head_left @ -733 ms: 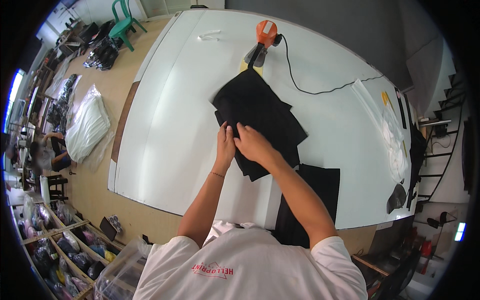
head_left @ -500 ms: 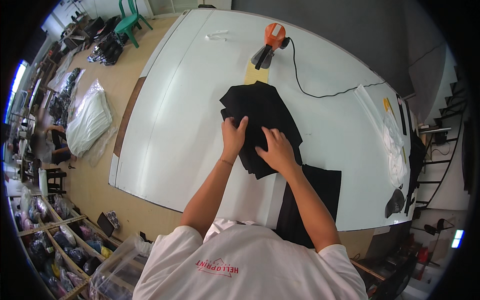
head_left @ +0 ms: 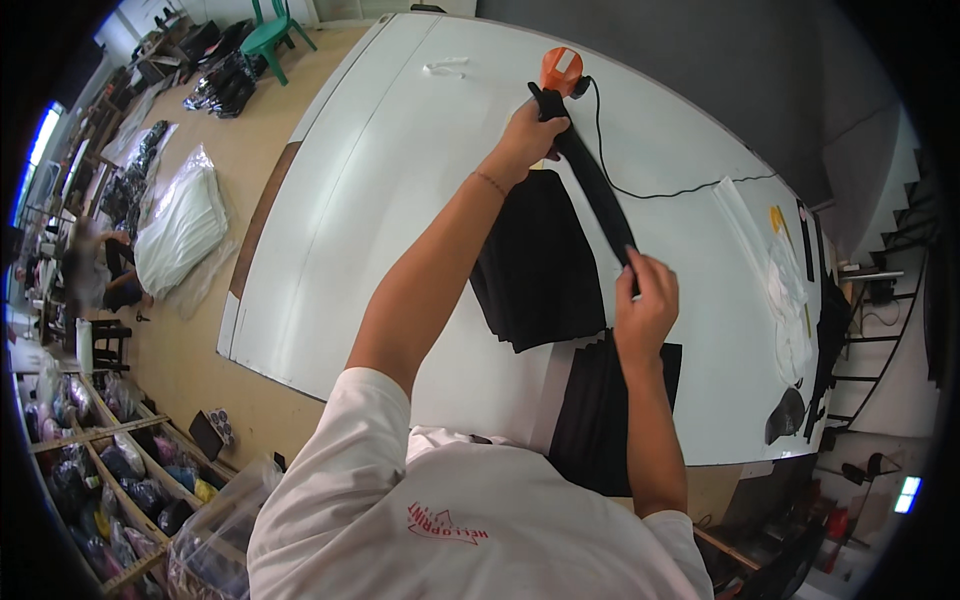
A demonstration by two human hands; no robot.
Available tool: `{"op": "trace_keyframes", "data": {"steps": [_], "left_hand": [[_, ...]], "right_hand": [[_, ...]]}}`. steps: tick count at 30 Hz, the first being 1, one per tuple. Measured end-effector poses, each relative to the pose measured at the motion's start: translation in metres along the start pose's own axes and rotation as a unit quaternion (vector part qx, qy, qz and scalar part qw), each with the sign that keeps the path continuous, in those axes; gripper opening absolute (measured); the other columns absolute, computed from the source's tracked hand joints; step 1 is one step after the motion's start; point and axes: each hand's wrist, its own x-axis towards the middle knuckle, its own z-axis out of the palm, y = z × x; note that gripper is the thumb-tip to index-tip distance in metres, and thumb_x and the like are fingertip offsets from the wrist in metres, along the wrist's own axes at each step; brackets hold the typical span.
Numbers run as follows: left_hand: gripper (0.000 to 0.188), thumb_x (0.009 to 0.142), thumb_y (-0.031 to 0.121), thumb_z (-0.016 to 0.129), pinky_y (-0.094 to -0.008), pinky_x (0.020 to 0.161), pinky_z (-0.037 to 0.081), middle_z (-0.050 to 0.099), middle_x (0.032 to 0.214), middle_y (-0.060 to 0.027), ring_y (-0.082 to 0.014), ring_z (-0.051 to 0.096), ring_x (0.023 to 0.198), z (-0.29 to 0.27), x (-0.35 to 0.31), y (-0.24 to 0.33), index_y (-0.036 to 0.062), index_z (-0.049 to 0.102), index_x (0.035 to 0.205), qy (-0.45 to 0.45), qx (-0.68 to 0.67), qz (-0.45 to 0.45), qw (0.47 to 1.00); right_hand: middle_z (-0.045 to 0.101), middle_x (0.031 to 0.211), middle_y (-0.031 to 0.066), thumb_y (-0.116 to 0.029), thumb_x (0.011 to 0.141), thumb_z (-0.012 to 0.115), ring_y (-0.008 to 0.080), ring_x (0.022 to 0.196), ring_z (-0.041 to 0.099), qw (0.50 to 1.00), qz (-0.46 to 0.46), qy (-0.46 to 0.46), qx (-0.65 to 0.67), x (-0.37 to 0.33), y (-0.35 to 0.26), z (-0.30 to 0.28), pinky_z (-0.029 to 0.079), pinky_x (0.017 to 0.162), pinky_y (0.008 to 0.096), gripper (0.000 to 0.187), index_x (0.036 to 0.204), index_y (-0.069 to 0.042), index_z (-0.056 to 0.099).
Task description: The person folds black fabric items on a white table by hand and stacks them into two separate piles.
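A piece of black cloth is stretched between my two hands, bunched into a narrow band running from far left to near right. Its far end is gripped by my left hand, up by an orange corded hand tool that is partly hidden behind it. The near end is pinched by my right hand. Beneath the band lies a stack of black cloth pieces with uneven lower edges. A second black cloth stack sits closer to me, partly covered by my right forearm.
The white table carries a black cord, a small white item, and white plastic with a dark rounded object at right. On the floor at left are a wrapped white bundle, a green chair and a person.
Both hands rested on the upper stack before. Now a black cloth piece is lifted off it; my left hand has moved far forward, my right hand to the right, pulling it lengthwise.
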Motion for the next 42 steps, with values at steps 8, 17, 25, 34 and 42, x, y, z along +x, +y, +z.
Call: {"op": "trace_keyframes", "data": {"steps": [8, 17, 25, 34, 42], "left_hand": [[0.029, 0.096, 0.026, 0.06, -0.0291, 0.057, 0.05, 0.063, 0.086, -0.0063, -0.0147, 0.059, 0.068, -0.083, -0.079, -0.138, -0.0003, 0.061, 0.11, 0.109, 0.133, -0.07, 0.983], [0.051, 0.106, 0.041, 0.042, -0.0421, 0.094, 0.048, 0.051, 0.125, -0.0123, -0.0249, 0.051, 0.113, -0.057, -0.168, -0.175, 0.0029, 0.05, 0.139, 0.104, -0.152, -0.187, 0.965], [0.044, 0.094, 0.024, 0.065, -0.0382, 0.094, 0.049, 0.064, 0.12, -0.0234, -0.0342, 0.062, 0.113, -0.042, -0.15, -0.21, -0.007, 0.052, 0.123, 0.218, 0.103, -0.178, 0.954], [0.036, 0.092, 0.014, 0.059, -0.0339, 0.09, 0.051, 0.063, 0.116, -0.0142, -0.0221, 0.062, 0.105, -0.021, -0.129, -0.213, -0.0005, 0.051, 0.124, 0.116, -0.067, -0.104, 0.985], [0.035, 0.089, 0.012, 0.059, -0.0342, 0.085, 0.053, 0.066, 0.105, -0.0152, -0.0221, 0.065, 0.094, -0.025, -0.149, -0.203, -0.0042, 0.052, 0.12, 0.212, -0.131, -0.052, 0.967]], "right_hand": [[0.061, 0.114, 0.0071, -0.021, 0.084, 0.073, 0.0274, 0.099, 0.059, 0.957, -0.044, -0.281, 0.062, -0.097, -0.048, 0.047, 0.047, 0.081, 0.0423, 0.036, 0.116, -0.008, 0.067], [0.033, 0.148, 0.0363, -0.031, 0.09, 0.069, 0.0546, 0.132, 0.041, 0.86, 0.131, -0.443, -0.217, -0.042, -0.09, 0.144, 0.049, 0.097, 0.0596, 0.086, 0.152, 0.002, 0.02], [0.061, 0.123, 0.0295, -0.021, 0.08, 0.075, 0.0472, 0.106, 0.064, 0.885, 0.12, -0.43, -0.131, -0.019, -0.057, 0.135, 0.056, 0.089, 0.0477, 0.071, 0.138, -0.001, 0.04], [0.07, 0.11, 0.0222, -0.02, 0.069, 0.069, 0.0388, 0.105, 0.066, 0.911, 0.219, -0.348, 0.02, 0.07, 0.034, 0.06, 0.051, 0.092, 0.0445, 0.053, 0.119, -0.003, 0.062], [0.071, 0.105, 0.0209, -0.017, 0.073, 0.064, 0.0401, 0.1, 0.067, 0.932, 0.196, -0.304, -0.027, 0.104, 0.002, 0.009, 0.052, 0.09, 0.045, 0.056, 0.127, -0.006, 0.059]]}}
